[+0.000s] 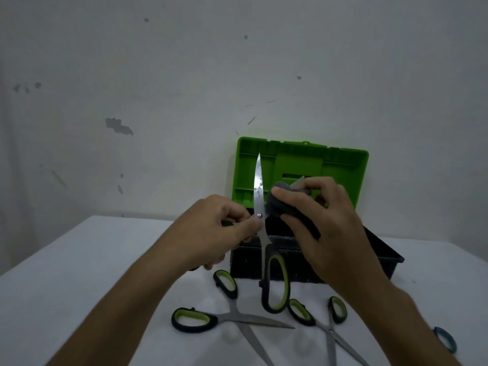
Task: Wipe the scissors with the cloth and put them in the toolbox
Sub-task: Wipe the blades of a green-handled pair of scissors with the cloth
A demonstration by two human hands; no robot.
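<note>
Pinching open scissors (260, 207) at the pivot, the left hand (219, 225) steadies them; the right hand (324, 228) grips a soft grey cloth (277, 204) around one stiff, sharp blade, before the toolbox (383, 249).

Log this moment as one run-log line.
phase: wiping | left hand: holds open scissors near pivot | right hand: rubs cloth on one blade | toolbox: open | table: more scissors

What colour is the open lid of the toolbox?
Bright green; the head view shows the lid clearly.
</note>
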